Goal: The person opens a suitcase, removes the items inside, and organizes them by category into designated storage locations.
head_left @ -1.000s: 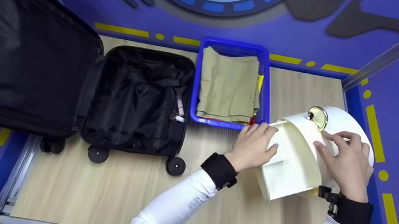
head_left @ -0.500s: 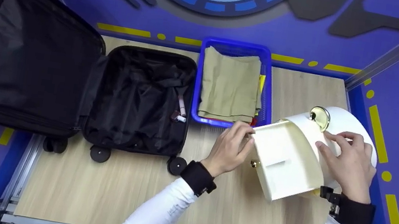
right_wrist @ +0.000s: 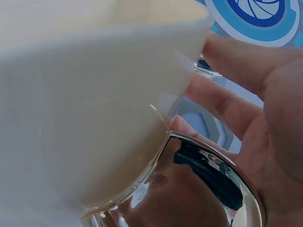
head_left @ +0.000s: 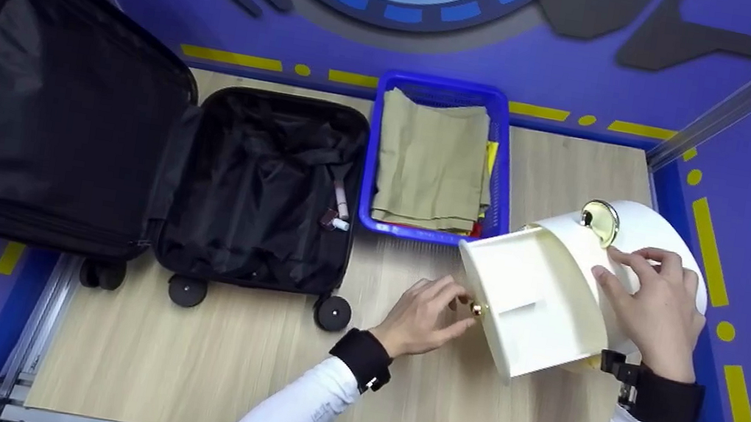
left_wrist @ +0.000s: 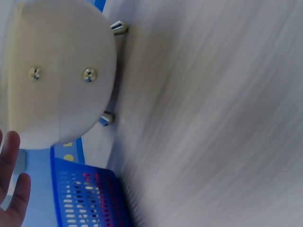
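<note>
Knob (head_left: pixel 477 308) faces left hand (head_left: pixel 425 317), fingers loosely bent; right hand (head_left: pixel 659 305) touches cabinet (head_left: pixel 582 248), grip unclear.

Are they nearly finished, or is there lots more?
Done, it seems: a pink tube lies in the suitcase. In hand: the right hand touches the white cabinet, whose drawer stands open, while the left hand is by a gold knob. Probably left: closing the drawer, and perhaps packing the folded cloth that lies in the blue basket.

right hand (right_wrist: pixel 279 113): apparently gripping white container (right_wrist: pixel 94 104) | shiny disc (right_wrist: pixel 203 184) at lower right | blue emblem (right_wrist: pixel 255 19) behind
</note>
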`<state>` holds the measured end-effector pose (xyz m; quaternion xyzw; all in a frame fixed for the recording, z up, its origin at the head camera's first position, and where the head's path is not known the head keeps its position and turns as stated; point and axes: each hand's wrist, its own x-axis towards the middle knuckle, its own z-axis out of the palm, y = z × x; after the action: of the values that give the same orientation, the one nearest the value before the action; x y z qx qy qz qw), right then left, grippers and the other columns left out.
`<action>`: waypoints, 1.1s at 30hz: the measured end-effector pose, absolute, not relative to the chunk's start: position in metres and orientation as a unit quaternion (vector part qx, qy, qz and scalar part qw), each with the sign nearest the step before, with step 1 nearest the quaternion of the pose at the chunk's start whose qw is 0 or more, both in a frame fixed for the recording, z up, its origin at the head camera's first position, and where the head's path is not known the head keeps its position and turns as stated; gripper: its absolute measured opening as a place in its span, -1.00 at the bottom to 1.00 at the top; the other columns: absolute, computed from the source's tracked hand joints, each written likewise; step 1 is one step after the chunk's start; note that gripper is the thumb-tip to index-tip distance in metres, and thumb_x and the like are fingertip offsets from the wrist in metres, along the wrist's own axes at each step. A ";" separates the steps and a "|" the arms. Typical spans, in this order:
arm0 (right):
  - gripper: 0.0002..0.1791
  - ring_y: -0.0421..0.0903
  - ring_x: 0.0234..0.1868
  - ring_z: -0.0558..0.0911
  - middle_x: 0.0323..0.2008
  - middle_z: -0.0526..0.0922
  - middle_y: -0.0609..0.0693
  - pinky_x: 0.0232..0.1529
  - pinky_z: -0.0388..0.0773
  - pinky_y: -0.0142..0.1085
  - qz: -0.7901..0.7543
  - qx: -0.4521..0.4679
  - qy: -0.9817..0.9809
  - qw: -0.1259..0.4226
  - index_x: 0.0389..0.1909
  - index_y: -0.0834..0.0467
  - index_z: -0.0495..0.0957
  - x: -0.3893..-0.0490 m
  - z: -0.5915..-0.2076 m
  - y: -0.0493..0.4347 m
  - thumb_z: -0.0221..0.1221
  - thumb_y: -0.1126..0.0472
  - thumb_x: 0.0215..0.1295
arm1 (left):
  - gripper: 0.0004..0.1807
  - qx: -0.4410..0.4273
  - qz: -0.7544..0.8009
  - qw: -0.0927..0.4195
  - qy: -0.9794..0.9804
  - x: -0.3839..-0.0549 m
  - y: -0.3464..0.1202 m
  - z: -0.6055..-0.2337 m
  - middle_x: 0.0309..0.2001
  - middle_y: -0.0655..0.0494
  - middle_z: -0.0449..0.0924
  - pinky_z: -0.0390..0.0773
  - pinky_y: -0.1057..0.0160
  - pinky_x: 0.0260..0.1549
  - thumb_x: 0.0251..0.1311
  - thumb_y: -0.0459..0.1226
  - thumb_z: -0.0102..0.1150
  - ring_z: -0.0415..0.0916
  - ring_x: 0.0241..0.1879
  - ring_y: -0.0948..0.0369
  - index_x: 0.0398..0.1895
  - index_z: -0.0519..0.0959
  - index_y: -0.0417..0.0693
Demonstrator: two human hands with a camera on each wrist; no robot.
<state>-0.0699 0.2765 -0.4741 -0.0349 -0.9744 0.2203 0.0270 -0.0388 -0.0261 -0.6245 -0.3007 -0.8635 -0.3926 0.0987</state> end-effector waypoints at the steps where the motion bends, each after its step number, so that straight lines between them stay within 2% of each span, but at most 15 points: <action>1: -0.43 0.41 0.30 0.27 0.31 0.38 0.28 -0.13 0.31 0.44 0.221 -0.035 -0.974 0.026 0.28 0.10 0.63 -0.070 -0.474 0.276 0.22 -0.18 0.46 | -0.66 -0.301 -0.392 0.095 -0.864 -0.038 -0.025 -0.625 -0.16 0.09 0.61 0.53 0.29 -0.11 0.41 0.01 0.21 0.58 -0.19 0.24 0.02 0.58 -0.02; 18: -0.43 0.41 0.29 0.27 0.30 0.39 0.27 -0.14 0.31 0.44 0.222 -0.031 -0.974 0.026 0.28 0.11 0.63 -0.070 -0.474 0.278 0.21 -0.19 0.46 | -0.73 -0.322 -0.372 0.137 -0.860 -0.045 -0.012 -0.607 -0.13 0.18 0.58 0.53 0.32 -0.13 0.42 -0.01 0.21 0.58 -0.19 0.28 -0.03 0.59 0.03; 33: -0.43 0.40 0.28 0.28 0.31 0.39 0.26 -0.15 0.33 0.42 0.214 -0.029 -0.976 0.021 0.28 0.10 0.63 -0.071 -0.475 0.279 0.21 -0.20 0.46 | -0.69 -0.345 -0.329 0.123 -0.870 -0.067 0.031 -0.583 -0.04 0.20 0.62 0.46 0.34 0.11 0.42 -0.03 0.26 0.59 -0.07 0.30 0.03 0.57 -0.01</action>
<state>-0.0712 0.2790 -0.4746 -0.0295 -0.9762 0.2137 0.0213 -0.0667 0.0315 -0.5830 -0.3449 -0.8702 -0.3295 0.1234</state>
